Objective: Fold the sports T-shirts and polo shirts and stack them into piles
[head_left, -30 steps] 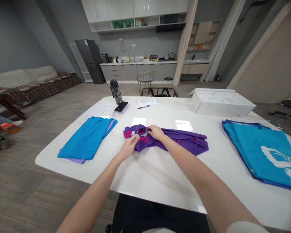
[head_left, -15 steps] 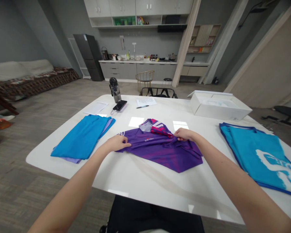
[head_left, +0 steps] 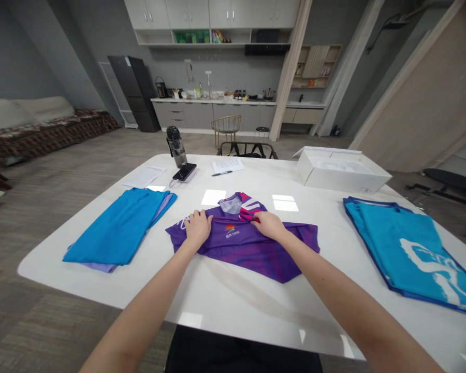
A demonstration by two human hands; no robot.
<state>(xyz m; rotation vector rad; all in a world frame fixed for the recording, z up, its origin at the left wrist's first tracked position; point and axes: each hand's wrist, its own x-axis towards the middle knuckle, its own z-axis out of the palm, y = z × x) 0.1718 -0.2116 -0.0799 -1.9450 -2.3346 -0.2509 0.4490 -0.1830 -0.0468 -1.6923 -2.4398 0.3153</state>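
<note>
A white table [head_left: 233,305] filled the view, with a purple jersey [head_left: 248,254] lying spread at its centre. A folded blue garment [head_left: 118,228] lay at 9 o'clock, a teal printed garment [head_left: 404,248] at 3 o'clock, a white box [head_left: 339,173] at 2 o'clock, and a water bottle [head_left: 176,147] at 11 o'clock. The left hand [head_left: 198,229] lay spread on the jersey, just left of the collar. The right hand [head_left: 267,225] rested at the pink trim, fingers curled; whether it pinched the cloth, I could not tell.
</note>
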